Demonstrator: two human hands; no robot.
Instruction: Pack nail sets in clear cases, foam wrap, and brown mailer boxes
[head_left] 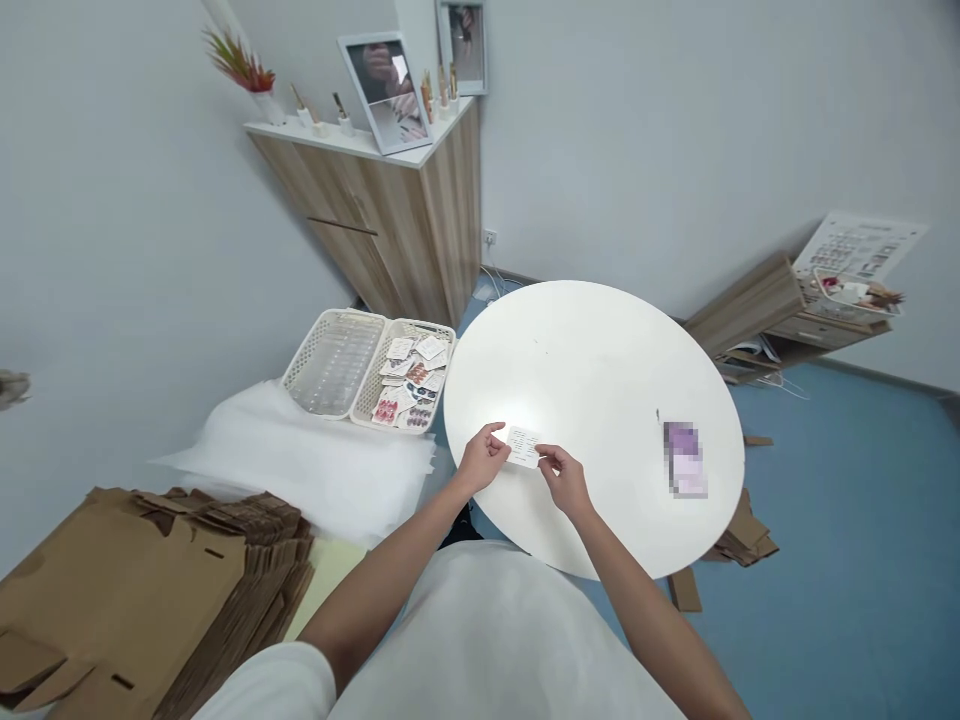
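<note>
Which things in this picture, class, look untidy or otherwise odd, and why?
Cardboard pieces lie on the floor beside the round table, away from the stacked cardboard; pixelation obscures a purple item.

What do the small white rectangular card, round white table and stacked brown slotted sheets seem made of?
Small white rectangular card: probably stiff paper, matte, with printed lines.
Round white table: perhaps laminate or painted board, smooth, slightly glossy, showing soft glare.
Brown slotted sheets: likely cardboard, matte, with creased flaps.

A loose white top [502, 640] with a short left sleeve [281, 685] is worn.
</note>
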